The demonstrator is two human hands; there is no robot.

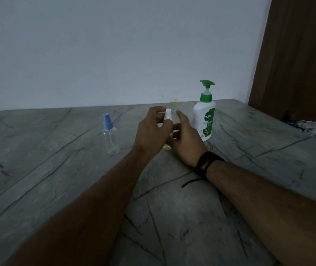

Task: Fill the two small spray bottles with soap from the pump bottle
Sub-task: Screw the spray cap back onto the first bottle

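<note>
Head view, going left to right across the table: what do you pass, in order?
Blue-capped spray bottle → left hand → white-capped spray bottle, held between the hands → right hand → pump bottle → crumpled cloth at the far right edge.

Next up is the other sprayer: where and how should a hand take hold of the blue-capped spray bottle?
Grip the blue-capped spray bottle around its clear body, below the cap, coming from the left with the left hand. It stands upright and alone on the table, so its sides look free; a body grip leaves the cap free to unscrew.
</note>
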